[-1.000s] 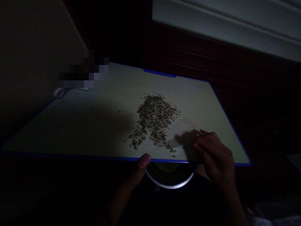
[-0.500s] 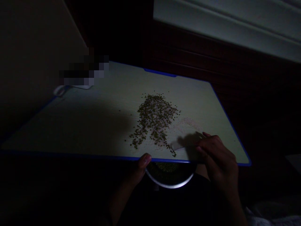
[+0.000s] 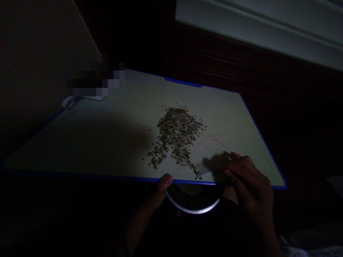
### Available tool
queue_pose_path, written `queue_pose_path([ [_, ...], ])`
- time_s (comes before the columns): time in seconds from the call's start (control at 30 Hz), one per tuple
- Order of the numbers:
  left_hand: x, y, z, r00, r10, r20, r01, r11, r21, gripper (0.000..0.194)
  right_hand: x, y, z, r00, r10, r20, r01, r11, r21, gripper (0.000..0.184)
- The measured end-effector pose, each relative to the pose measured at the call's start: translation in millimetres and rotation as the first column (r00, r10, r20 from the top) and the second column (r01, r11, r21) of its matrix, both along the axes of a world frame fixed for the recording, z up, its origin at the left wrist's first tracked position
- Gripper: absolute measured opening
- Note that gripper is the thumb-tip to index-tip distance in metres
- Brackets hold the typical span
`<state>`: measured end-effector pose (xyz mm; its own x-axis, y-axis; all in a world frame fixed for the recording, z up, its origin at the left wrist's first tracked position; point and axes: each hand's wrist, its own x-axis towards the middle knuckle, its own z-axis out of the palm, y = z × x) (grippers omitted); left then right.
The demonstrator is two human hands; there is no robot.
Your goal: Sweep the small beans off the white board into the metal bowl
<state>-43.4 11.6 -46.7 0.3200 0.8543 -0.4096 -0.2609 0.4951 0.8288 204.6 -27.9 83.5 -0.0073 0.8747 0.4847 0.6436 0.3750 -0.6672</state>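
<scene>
A pile of small green-brown grains [image 3: 175, 135] lies on a pale board with a blue rim [image 3: 93, 142]. My right hand [image 3: 248, 178] is closed on a small flat card [image 3: 202, 167] whose edge rests on the board beside the grains' near tail. My left hand [image 3: 160, 191] grips the rim of a round metal bowl [image 3: 193, 204] held just under the board's near edge. Some grains lie inside the bowl. The scene is very dark.
A small white object [image 3: 70, 102] sits at the board's far left corner beside a blurred patch. A pale wall rises on the left. Dark wooden panels and a light ledge [image 3: 257, 32] run behind the board.
My right hand has slid the card a little nearer the board's front edge, drawing a few grains with it. The left hand and the bowl have stayed put.
</scene>
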Motion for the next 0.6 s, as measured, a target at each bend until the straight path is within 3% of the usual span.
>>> queue_pose_path([
  [0.23,-1,-1,-13.3,0.995,0.048,-0.084,-0.047,0.999,0.01,0.047,-4,1,3.2,0.999,0.029,0.038,-0.029,1.0,0.005,0.013],
  [0.4,-1,-1,-8.1,0.999,-0.027,0.024,0.027,1.0,-0.012,0.046,-7,0,3.7,0.998,0.059,0.036,-0.059,0.998,0.002,0.014],
  [0.6,3,1,-4.6,0.999,0.001,-0.044,-0.002,1.0,-0.025,0.052,-6,-8,1.9,0.999,0.044,0.005,-0.044,0.999,-0.003,0.017],
])
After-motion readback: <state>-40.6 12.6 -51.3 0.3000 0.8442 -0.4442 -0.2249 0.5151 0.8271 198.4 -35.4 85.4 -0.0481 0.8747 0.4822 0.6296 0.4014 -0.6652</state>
